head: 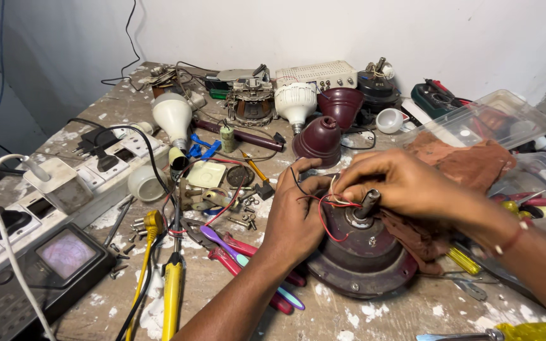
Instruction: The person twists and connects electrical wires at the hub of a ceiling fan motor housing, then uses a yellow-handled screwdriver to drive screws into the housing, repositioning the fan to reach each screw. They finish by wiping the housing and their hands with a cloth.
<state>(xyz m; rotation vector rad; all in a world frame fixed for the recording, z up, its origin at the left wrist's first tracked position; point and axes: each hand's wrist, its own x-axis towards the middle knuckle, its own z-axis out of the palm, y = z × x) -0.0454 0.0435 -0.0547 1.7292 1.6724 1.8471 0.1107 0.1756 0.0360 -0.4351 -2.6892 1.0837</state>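
Observation:
A round maroon fan motor lies on the paint-spattered workbench, its grey metal shaft sticking up. My left hand grips the motor's left side, fingers curled over the top. Over the top of the motor, my right hand pinches the thin red, black and white wires beside the shaft. A rust-brown cloth lies under and behind my right wrist.
Maroon fan cups and white bulbs stand behind the motor. Red-handled pliers, a yellow tester, loose screws, a switchboard and a meter crowd the left. Clear plastic boxes sit at right.

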